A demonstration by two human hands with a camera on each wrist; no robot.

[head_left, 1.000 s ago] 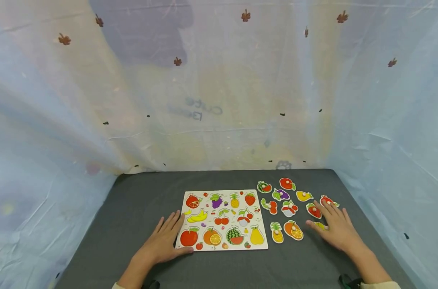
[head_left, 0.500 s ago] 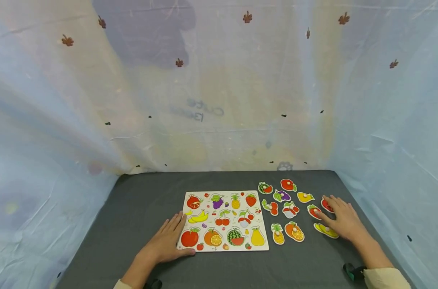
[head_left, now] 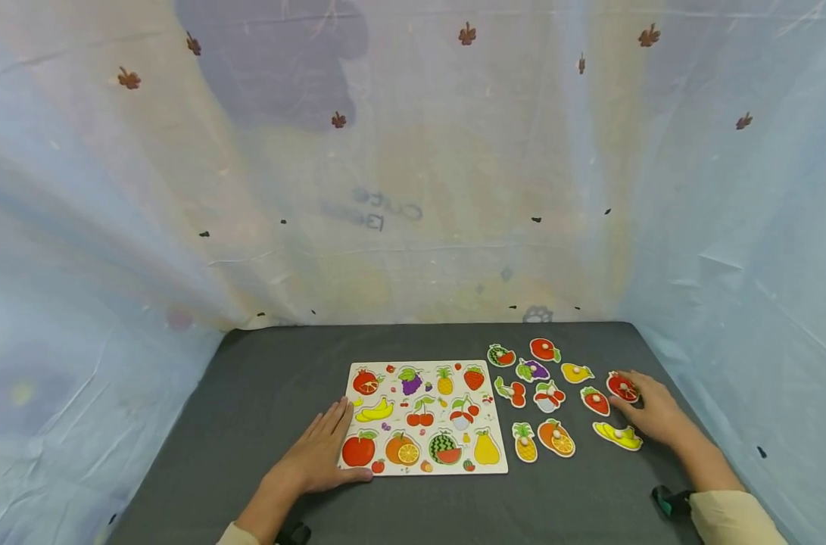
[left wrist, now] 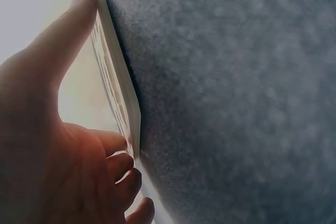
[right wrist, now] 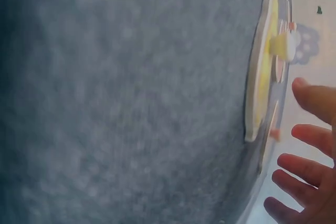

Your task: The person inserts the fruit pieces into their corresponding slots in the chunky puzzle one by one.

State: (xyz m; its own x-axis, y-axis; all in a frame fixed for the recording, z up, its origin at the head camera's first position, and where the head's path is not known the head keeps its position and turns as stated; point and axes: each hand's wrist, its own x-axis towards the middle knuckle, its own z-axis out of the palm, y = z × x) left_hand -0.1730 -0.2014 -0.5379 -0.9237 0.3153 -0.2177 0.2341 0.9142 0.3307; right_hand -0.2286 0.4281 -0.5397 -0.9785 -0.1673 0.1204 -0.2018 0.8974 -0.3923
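Note:
A white fruit puzzle board (head_left: 431, 390) lies flat on the dark table. My left hand (head_left: 315, 456) rests against its left side, fingers straight along the edge and thumb at the near left corner; the left wrist view shows the thumb (left wrist: 71, 30) touching the board's rim. Over at the right, my right hand (head_left: 658, 412) is just beside the pomegranate piece (head_left: 621, 387), thumb and fingers spread apart with nothing held. Close by lie a strawberry piece (head_left: 595, 401) and a banana piece (head_left: 617, 436), whose knob (right wrist: 283, 45) stands up in the right wrist view.
Between board and right hand lie several more knobbed pieces, among them an orange (head_left: 556, 438), a pineapple (head_left: 525, 443), a pear (head_left: 576, 372), grapes (head_left: 531, 369) and a watermelon (head_left: 500, 355). A pale patterned curtain (head_left: 413, 189) stands behind the dark table (head_left: 413, 507).
My right hand has drawn back to the right, from over the strawberry and banana pieces to beside the pomegranate piece, uncovering them. The left hand stays at the board.

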